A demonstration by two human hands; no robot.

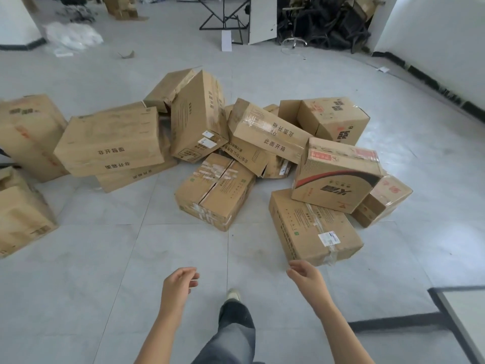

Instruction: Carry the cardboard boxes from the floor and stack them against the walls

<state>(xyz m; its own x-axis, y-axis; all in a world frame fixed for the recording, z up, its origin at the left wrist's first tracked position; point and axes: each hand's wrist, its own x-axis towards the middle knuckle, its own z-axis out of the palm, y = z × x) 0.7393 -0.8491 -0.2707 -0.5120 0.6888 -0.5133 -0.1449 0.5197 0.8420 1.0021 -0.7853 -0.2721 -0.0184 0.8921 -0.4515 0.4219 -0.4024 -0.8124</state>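
Note:
Several cardboard boxes lie in a loose heap on the grey tiled floor ahead of me. Nearest are a taped flat box (215, 191) in the middle and a long box with a white label (313, 228) to its right. A box with a red and black print (337, 176) leans on the long one. My left hand (178, 283) hangs above the floor, fingers loosely curled, holding nothing. My right hand (305, 274) is just short of the long box's near corner, empty, fingers relaxed.
More boxes stand at the left edge (23, 214). A white wall with dark skirting (446, 35) runs along the right. A pile of black office chairs (328, 22) and a black metal frame (225, 14) fill the back. My foot (233, 295) steps forward between my arms.

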